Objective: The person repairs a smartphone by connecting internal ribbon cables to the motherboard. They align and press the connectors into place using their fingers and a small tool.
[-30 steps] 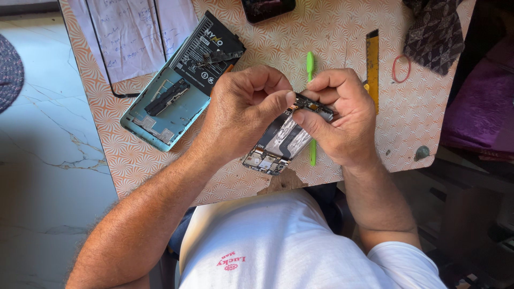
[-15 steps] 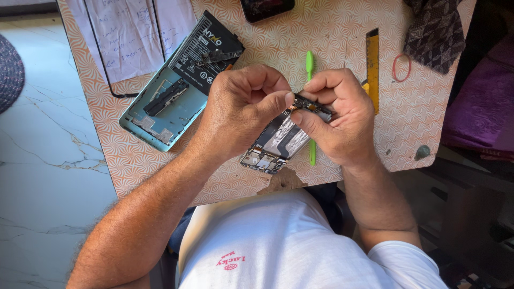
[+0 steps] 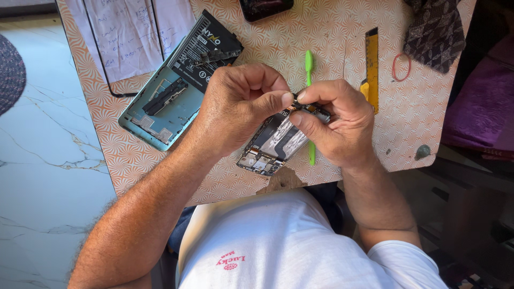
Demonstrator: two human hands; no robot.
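Observation:
A phone circuit board (image 3: 273,144), dark with metal shields, is held just above the patterned table (image 3: 342,32) between both hands. My left hand (image 3: 241,109) grips its upper edge with thumb and fingers. My right hand (image 3: 337,126) pinches the same top end from the right. Under the board lies a green plastic pry tool (image 3: 309,64), partly hidden by my right hand. To the left rests an opened teal phone shell (image 3: 160,115) with a black battery (image 3: 206,48) leaning on its upper end.
A yellow utility knife (image 3: 370,59) lies right of the pry tool, a red rubber band (image 3: 401,67) and dark patterned cloth (image 3: 436,29) beyond it. White paper (image 3: 126,32) sits top left, a black phone (image 3: 265,8) at the top edge. Marble floor (image 3: 43,176) is left.
Both hands stay closed on the circuit board in nearly the same place; only slight finger shifts at its top end.

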